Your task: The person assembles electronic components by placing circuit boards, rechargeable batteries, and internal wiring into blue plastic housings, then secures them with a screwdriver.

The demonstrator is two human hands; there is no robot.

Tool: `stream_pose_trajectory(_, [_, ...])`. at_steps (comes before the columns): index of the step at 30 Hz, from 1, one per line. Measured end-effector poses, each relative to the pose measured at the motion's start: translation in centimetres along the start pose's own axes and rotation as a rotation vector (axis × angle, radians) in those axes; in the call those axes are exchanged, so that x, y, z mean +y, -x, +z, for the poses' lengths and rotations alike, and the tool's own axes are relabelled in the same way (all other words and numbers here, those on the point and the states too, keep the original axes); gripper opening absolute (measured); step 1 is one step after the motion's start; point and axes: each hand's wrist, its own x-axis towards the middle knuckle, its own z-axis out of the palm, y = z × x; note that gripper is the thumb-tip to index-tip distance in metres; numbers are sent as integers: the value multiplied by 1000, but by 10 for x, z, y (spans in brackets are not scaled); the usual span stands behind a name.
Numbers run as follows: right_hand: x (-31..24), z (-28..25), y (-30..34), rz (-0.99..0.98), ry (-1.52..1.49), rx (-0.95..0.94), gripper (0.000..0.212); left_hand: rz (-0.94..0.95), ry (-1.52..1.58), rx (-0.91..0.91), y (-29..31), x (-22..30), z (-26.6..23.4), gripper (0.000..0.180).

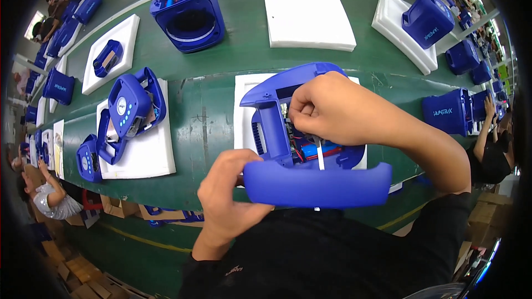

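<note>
In front of me an opened blue plastic housing lies on a white foam pad. Its near side is a broad curved blue piece. My left hand grips the left end of that piece, thumb below and fingers above. Inside the housing are red and black wires and a light-blue cylindrical cell. My right hand reaches in over the wiring, its fingers pinched together beside a small white connector. What they hold is hidden. A thin white strip runs from under this hand toward the curved piece.
Left on the green bench, blue handled covers rest on foam. A blue shell with exposed wiring stands farther back, near a white foam sheet. More blue shells stand at right, beside another person's hand.
</note>
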Motion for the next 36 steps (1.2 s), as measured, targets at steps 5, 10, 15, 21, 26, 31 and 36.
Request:
stream_pose_trajectory(5, [5, -2, 0, 21, 67, -56, 19, 70, -124, 27, 2, 3, 10, 43])
stream_pose_trajectory(10, [5, -3, -2, 99, 54, -117, 19, 160, -162, -32, 0, 4, 15, 45])
stream_pose_trajectory(15, [9, 3, -1, 94, 4, -61, 23, 112, -89, -34, 1, 0, 13, 47])
stream_pose_trajectory(21, [7, 2, -8, 167, -83, -133, 23, 121, -93, -35, 2, 1, 7, 49])
stream_pose_trajectory(26, [7, 4, -9, 193, -145, -155, 20, 129, -113, -49, 1, 1, 5, 49])
stream_pose_trajectory(31, [11, 4, -6, 138, -149, -99, 20, 138, -122, -45, 0, 0, 7, 49])
stream_pose_trajectory(36, [12, 7, -3, 94, -70, -7, 21, 47, -114, -55, 1, 3, 6, 51])
